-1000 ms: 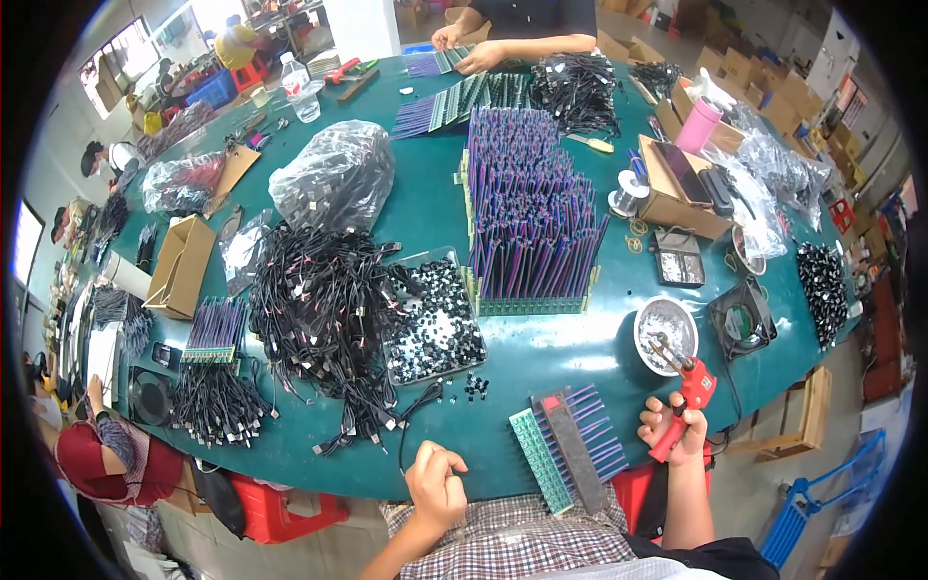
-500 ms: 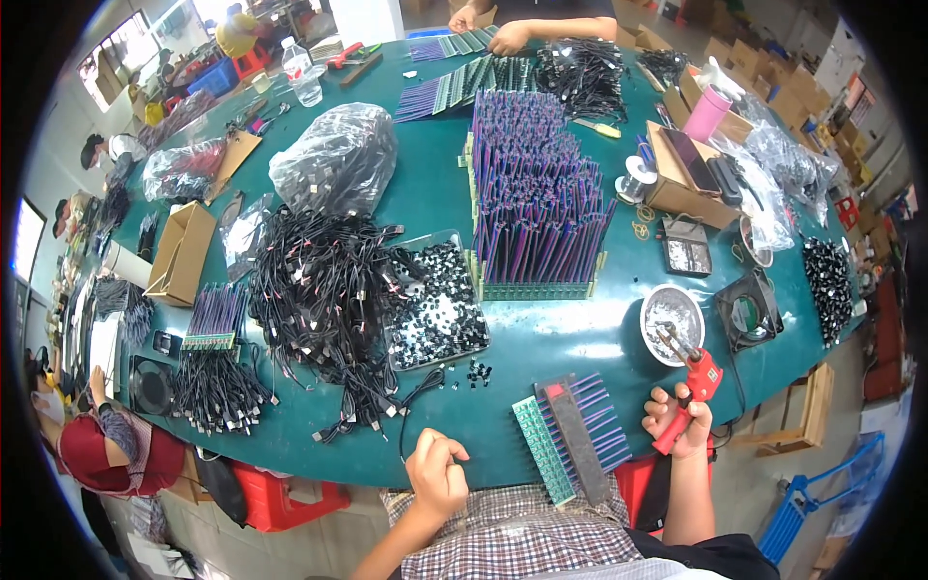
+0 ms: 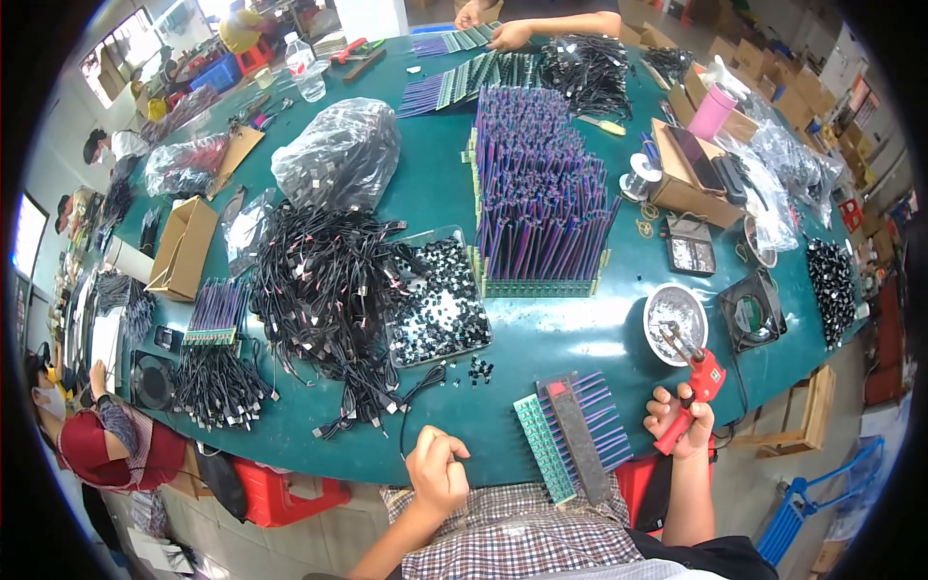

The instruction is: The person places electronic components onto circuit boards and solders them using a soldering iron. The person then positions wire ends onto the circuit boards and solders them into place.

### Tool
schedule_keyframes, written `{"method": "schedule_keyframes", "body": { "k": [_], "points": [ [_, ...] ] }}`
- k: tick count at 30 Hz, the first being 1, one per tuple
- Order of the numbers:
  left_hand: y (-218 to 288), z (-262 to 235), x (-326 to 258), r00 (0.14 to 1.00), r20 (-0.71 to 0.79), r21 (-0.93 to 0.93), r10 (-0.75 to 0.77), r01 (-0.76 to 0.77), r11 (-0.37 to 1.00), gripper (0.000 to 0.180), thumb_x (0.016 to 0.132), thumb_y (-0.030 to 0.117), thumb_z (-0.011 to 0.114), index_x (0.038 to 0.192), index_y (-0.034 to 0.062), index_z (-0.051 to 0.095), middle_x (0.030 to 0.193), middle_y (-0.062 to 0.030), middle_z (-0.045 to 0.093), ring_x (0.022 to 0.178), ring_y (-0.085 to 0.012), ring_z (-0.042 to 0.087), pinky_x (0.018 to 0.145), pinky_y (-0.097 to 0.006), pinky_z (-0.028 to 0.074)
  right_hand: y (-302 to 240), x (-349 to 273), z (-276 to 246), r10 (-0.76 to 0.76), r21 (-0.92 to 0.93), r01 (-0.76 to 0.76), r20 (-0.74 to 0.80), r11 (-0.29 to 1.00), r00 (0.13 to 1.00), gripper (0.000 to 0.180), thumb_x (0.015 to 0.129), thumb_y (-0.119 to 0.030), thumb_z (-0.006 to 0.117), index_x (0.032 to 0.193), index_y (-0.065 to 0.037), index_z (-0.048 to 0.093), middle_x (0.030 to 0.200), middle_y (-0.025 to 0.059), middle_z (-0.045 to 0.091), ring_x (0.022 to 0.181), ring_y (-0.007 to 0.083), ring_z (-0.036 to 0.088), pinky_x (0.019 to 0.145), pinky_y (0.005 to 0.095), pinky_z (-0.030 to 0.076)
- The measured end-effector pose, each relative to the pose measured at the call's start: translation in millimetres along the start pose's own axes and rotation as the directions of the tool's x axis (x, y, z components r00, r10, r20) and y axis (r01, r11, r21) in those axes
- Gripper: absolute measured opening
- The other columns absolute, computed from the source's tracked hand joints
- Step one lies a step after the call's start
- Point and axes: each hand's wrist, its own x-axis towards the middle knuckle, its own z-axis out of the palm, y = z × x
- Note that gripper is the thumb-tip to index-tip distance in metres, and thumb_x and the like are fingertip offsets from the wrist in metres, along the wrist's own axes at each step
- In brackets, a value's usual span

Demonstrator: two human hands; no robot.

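Note:
My left hand (image 3: 440, 471) is closed at the table's front edge, its fingers curled in. A thin black cable (image 3: 403, 430) runs from the table down into it; the end inside the fist is hidden. My right hand (image 3: 680, 422) is wrapped round the red handle of a soldering gun (image 3: 709, 377). The metal tip of this tool reaches over a white bowl (image 3: 650, 333) with grey residue inside. Between my hands, a green circuit board strip (image 3: 543, 452) with purple wires lies at the table edge, a dark flat bar (image 3: 578, 435) resting across the wires.
Left of centre, a tangle of black cables (image 3: 314, 290) lies beside a clear tray (image 3: 440, 360) of small black parts. Stacked boards with upright purple wires (image 3: 541, 203) stand mid-table. A small fan (image 3: 751, 309) sits right of the bowl. Another person's hand (image 3: 509, 37) works at the far edge.

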Motion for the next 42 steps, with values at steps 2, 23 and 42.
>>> {"method": "schedule_keyframes", "body": {
  "k": [2, 23, 42],
  "points": [
    [0, -1, -4, 1.0, -0.006, -0.001, 0.012, -0.012, 1.0, 0.016, 0.058, -0.004, 0.045, 0.068, 0.0025, 0.056, 0.067, -0.0096, 0.047, 0.047, -0.018, 0.042, 0.043, -0.03, 0.036, 2, -5, 1, -0.002, 0.0, 0.002, 0.002, 1.0, 1.0, 0.022, 0.077, -0.018, 0.064, 0.099, -0.016, 0.063, 0.105, 0.0059, 0.05, 0.092, 0.0172, 0.049, 0.085, 0.0386, 0.045],
    [-5, -5, 0, 0.999, 0.028, -0.031, -0.019, 0.019, 0.999, 0.014, 0.061, -0.002, 0.045, 0.07, 0.0019, 0.055, 0.072, -0.0105, 0.047, 0.05, -0.0208, 0.044, 0.047, -0.032, 0.039, 2, 3, 1, -0.015, 0.025, 0.013, 0.048, 1.0, 0.999, 0.025, 0.08, -0.009, 0.067, 0.099, -0.016, 0.052, 0.102, 0.0048, 0.039, 0.092, 0.0148, 0.045, 0.087, 0.036, 0.043],
    [9, -42, 38, 0.994, -0.094, 0.705, 0.06, 0.024, 0.709, 0.02, 0.065, 0.013, 0.08, 0.078, 0.0113, 0.065, 0.08, -0.0049, 0.049, 0.075, -0.0238, 0.054, 0.064, -0.037, 0.043, 4, -1, -4, -0.022, 0.022, 0.02, 0.09, 1.0, 0.996, 0.027, 0.078, -0.01, 0.068, 0.098, -0.015, 0.051, 0.101, 0.0049, 0.04, 0.091, 0.0151, 0.042, 0.088, 0.0334, 0.039]
  ]
}}
